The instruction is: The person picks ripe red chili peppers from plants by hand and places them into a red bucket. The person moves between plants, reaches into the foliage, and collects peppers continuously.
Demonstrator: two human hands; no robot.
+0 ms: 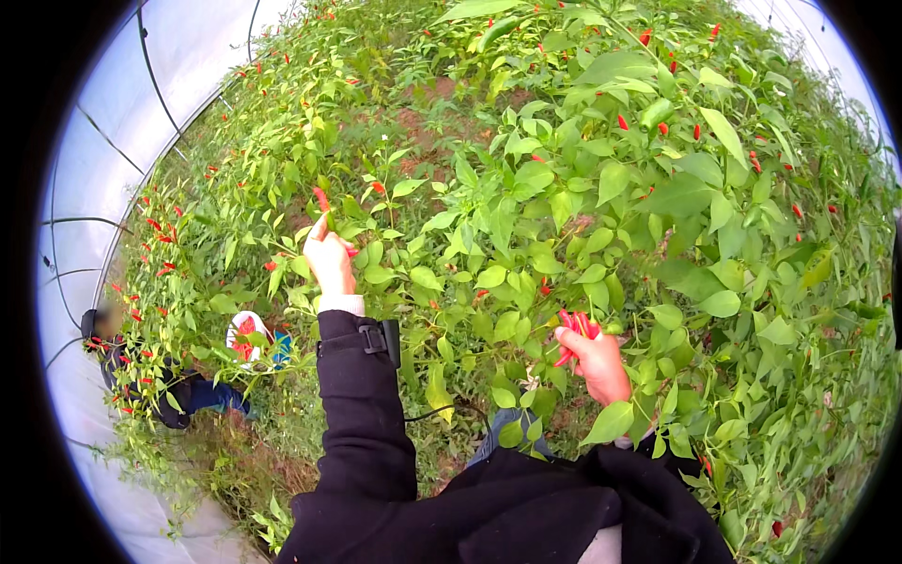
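My left hand (pixel 330 259) reaches out among the pepper plants, its fingers closed around a red chili pepper (pixel 321 199) that points up above the fingertips. Another bit of red shows at the right edge of this hand. Nearer to me on the right, a bunch of several red chili peppers (pixel 578 328) is gripped between the thumb and fingers of my right hand (pixel 599 363). Pepper plant leaves (pixel 525 282) fill the space between both hands, with a few red peppers hanging among them. Whether the left pepper is still on its stem I cannot tell.
At the far left a person (pixel 169 388) in dark clothes is among the plants. Near them stand a white container (pixel 246 338) holding red peppers and a blue object (pixel 282 349). Dense plants surround me; the curved plastic greenhouse wall (pixel 99 176) runs along the left.
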